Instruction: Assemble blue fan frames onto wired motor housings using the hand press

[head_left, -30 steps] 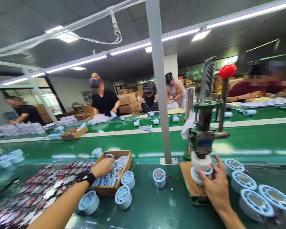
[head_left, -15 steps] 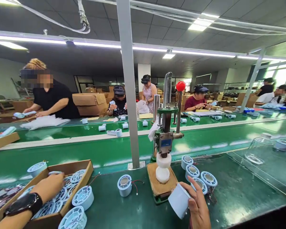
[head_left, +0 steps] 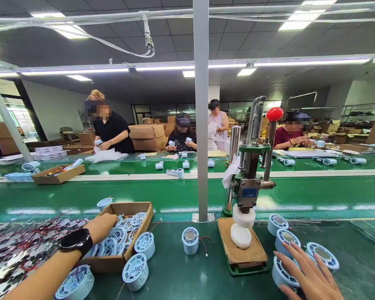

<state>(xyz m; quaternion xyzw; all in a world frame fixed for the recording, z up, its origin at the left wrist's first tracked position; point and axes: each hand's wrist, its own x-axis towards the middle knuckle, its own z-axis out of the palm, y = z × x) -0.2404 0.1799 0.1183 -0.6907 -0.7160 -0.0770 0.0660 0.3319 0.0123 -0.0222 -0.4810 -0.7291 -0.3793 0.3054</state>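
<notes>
My left hand [head_left: 105, 227], a dark watch on its wrist, reaches into a cardboard box [head_left: 148, 216] of light-blue slotted plastic rings [head_left: 120, 237]. Its fingers are hidden behind the hand. My right hand [head_left: 314, 277] has its fingers spread over a light-blue round housing [head_left: 283, 273], one of several grouped at the right of the press. To the left of that group stands a green hand press [head_left: 249, 189] with a red-knobbed lever, its white upper pad just above a white round seat [head_left: 241, 236]. Between box and press sits a housing [head_left: 190, 241] with a metal disc and red-black wires.
Housings without discs [head_left: 135, 271] stand around the box. Wired parts [head_left: 28, 241] cover the left bench. A grey post [head_left: 201, 125] rises behind the bench. Past it runs a green conveyor [head_left: 162, 193] with blue fan parts [head_left: 176, 173]; several people work on the far side.
My right hand has let go of the blue housing it held and now spreads over the group at the right. My left hand remains at the ring box. The view has turned left.
</notes>
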